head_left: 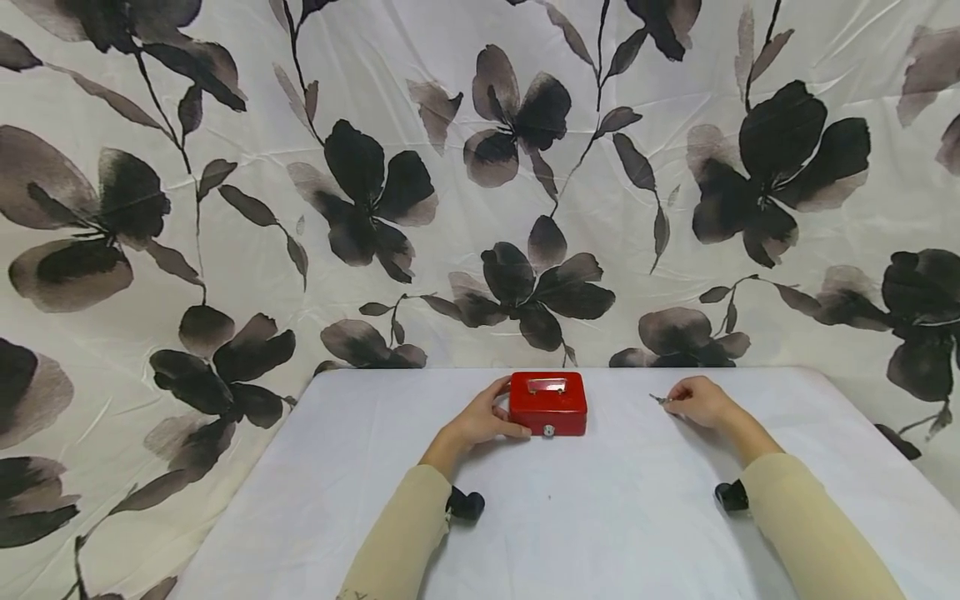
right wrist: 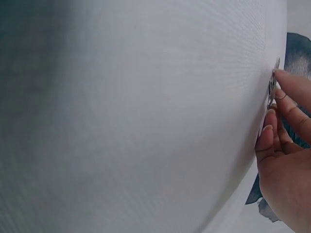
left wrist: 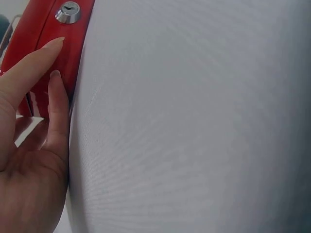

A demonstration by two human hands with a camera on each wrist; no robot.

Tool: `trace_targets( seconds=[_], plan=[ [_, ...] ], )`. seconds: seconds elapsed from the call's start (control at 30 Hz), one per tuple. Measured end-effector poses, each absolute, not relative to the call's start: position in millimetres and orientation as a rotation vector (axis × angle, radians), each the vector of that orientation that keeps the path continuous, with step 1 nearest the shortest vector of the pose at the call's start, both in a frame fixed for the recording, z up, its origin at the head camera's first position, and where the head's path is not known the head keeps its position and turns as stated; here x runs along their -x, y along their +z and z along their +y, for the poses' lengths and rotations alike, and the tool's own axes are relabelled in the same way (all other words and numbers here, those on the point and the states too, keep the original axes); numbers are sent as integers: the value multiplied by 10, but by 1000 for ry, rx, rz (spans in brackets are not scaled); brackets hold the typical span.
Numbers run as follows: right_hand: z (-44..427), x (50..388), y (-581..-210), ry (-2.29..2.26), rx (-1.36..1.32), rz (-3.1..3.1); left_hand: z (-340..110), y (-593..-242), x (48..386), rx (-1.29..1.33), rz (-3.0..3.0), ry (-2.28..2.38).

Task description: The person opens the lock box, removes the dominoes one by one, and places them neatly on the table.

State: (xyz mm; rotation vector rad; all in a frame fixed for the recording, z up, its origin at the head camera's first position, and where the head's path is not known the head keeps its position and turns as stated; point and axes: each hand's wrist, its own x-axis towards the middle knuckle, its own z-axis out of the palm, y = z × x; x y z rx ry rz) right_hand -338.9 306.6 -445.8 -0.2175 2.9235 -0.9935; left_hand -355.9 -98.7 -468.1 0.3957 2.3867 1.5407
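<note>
A red metal cash box (head_left: 547, 412) with a silver handle on its lid stands closed near the far edge of the table. Its round silver lock (left wrist: 68, 12) faces the front, keyhole visible. My left hand (head_left: 483, 417) grips the box at its left end, thumb along the front and fingers reaching toward the back corner. To the right of the box, my right hand (head_left: 701, 402) pinches small silver keys (right wrist: 272, 90) between thumb and fingertips, low over the table. One key's blade points left toward the box. How many keys there are is hard to tell.
A white cloth covers the table (head_left: 585, 517). Behind it hangs a pale curtain (head_left: 637, 75) with dark flowers. Each wrist wears a black camera, such as the left wrist camera (head_left: 467, 505).
</note>
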Motion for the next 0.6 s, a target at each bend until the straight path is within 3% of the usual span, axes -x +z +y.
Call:
trace_targets(
  seconds=[0.6],
  plan=[
    [3057, 3391, -4480, -997, 213, 2891, -939, -4678, 3569, -374, 2419, 1499]
  ],
)
